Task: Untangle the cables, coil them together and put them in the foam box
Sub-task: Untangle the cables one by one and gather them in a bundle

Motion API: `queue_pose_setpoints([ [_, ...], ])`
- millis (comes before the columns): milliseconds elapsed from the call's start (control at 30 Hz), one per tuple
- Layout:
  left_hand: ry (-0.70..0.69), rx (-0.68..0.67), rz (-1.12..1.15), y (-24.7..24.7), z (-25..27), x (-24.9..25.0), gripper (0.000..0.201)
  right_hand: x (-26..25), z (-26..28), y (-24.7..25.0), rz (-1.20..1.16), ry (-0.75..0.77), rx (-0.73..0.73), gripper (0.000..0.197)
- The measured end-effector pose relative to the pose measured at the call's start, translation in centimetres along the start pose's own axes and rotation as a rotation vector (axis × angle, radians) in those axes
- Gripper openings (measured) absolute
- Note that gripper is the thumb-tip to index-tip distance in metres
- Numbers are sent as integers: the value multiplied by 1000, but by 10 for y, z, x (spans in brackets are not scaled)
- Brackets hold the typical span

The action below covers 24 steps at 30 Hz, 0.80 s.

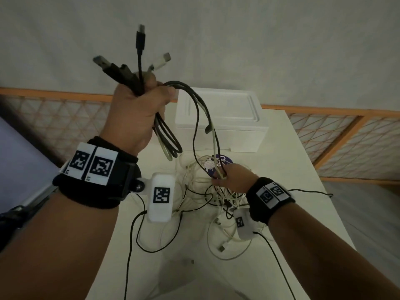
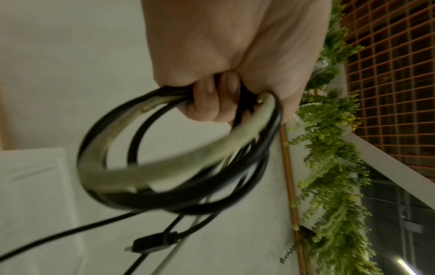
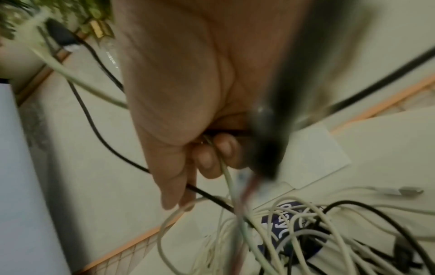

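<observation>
My left hand (image 1: 140,105) is raised above the table and grips a bundle of black and white cables (image 1: 167,139); several USB plugs (image 1: 140,40) stick up out of the fist. In the left wrist view the coil loops (image 2: 179,158) hang below the curled fingers (image 2: 207,100). My right hand (image 1: 229,176) is down at the tangled pile of white and black cables (image 1: 216,195) on the table and grips strands that run up to the bundle; the right wrist view shows a white cable (image 3: 227,173) between its curled fingers. The white foam box (image 1: 218,118) stands behind, lid on.
The white table (image 1: 303,191) ends at the right, with a black cable running off that edge (image 1: 320,192). A dark blue round object (image 1: 220,167) lies under the pile. An orange lattice railing (image 1: 346,137) runs behind the table. Green plants (image 2: 334,167) hang along the wall.
</observation>
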<state>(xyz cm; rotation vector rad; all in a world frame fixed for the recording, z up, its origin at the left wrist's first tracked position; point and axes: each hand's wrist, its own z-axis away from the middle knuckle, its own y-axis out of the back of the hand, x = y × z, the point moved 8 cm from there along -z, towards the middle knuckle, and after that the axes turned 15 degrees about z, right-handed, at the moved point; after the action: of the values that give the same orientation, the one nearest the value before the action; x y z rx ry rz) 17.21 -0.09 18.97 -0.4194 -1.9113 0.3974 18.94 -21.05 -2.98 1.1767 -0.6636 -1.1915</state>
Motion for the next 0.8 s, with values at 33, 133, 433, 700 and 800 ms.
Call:
queue_pose_setpoints([
  [33, -17, -30, 2, -5, 0, 5, 46, 3, -2, 0, -18, -13, 32, 26],
  [133, -52, -49, -13, -7, 0, 14, 47, 15, -3, 4, -42, -32, 61, 17],
  [433, 9, 127, -248, 25, 1, -21, 43, 20, 56, 172, -416, -7, 647, 18],
  [700, 286, -221, -785, -16, 28, -103, 33, 6, 83, 206, -742, 63, 814, 19],
  [800, 321, -198, -781, -8, 33, -124, 39, 5, 107, 226, -354, -4, 1013, 20],
])
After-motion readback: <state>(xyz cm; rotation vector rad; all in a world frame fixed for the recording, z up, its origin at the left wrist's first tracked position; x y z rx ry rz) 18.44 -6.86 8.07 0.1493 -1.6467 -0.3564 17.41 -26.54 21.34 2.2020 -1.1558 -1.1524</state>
